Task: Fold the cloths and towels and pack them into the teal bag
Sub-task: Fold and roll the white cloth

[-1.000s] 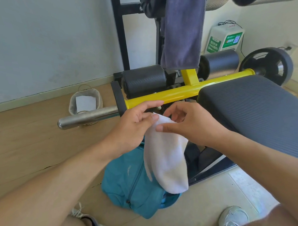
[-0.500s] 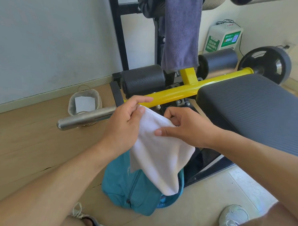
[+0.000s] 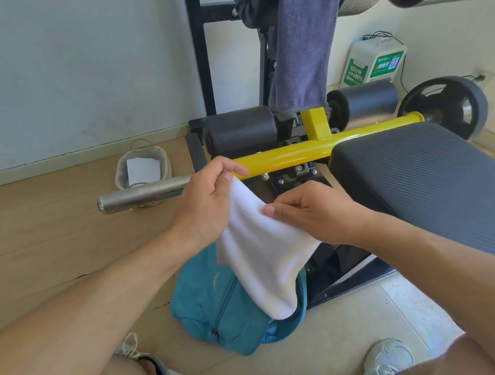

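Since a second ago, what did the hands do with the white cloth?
The left hand and right hand drew apart along the top edge of the white towel, so the narrow hanging bundle spread into a wider sheet. Both hands kept pinching it. The teal bag stayed on the floor beneath, and the purple-grey towel stayed draped on the rack.

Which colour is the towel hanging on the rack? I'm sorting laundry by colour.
Greyish purple, plain; the towel shows best in the head view, draped above the yellow bar.
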The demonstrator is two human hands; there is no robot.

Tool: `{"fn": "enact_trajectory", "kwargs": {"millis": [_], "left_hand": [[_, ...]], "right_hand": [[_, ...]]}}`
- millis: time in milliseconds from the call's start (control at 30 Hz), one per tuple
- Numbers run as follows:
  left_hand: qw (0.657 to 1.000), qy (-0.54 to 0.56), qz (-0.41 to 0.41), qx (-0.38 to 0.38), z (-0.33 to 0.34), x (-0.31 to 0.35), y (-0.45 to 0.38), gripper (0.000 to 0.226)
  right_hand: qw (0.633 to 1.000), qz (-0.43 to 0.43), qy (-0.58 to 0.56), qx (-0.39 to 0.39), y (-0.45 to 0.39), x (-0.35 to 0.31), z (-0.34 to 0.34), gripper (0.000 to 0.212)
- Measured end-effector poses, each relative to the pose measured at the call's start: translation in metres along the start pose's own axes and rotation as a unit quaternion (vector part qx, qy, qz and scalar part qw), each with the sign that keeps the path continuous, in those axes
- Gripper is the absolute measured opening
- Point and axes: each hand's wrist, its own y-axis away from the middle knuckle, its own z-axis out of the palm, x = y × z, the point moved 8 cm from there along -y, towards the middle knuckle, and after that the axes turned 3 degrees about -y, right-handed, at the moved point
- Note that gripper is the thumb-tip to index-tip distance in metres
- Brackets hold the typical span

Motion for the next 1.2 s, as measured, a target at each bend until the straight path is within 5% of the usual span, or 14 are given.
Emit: {"fn": "enact_trajectory", "kwargs": {"millis": [133,367,467,700,800,867,933,1033,1200], "left_hand": [[0.999,0.024,-0.014,0.024,-0.002,-0.004,-0.001,0.033],[0.999,0.009,-0.046,-0.001,-0.001,-0.013,-0.003,0.035],[0.998,0.013,-0.06,-0.034,0.006,-0.015,-0.002,0.036],[0.993,0.046,-0.077,0.075,-0.017,-0.019,-0.008,0.036],[0.996,0.004,-0.036,-0.078,0.001,-0.011,-0.007,0.023],[0.974,-0.033,-0.036,-0.223,0.022,-0.009,0.005,0.041],[0.951,-0.104,-0.016,-0.292,0.033,-0.008,0.015,0.05],[0.956,-0.123,0.012,-0.266,0.029,-0.002,0.012,0.031],[0.985,-0.09,0.018,-0.147,0.008,-0.003,-0.002,0.038]], "right_hand": [[0.999,-0.014,-0.013,-0.04,0.003,-0.002,0.013,0.073],[0.999,0.009,-0.019,-0.039,0.001,0.003,0.011,0.052],[0.998,0.003,-0.031,-0.059,0.004,-0.003,0.014,0.073],[0.998,0.016,0.022,-0.059,0.003,0.0,0.008,0.078],[0.998,-0.004,0.056,-0.024,0.001,-0.001,0.0,0.069],[0.997,-0.016,0.062,-0.039,0.003,-0.002,0.004,0.068],[0.995,-0.023,0.068,-0.07,0.004,-0.001,0.011,0.08],[0.995,-0.023,0.05,-0.082,0.004,-0.002,0.012,0.071],[0.997,0.0,0.031,-0.067,0.004,0.004,0.003,0.058]]}}
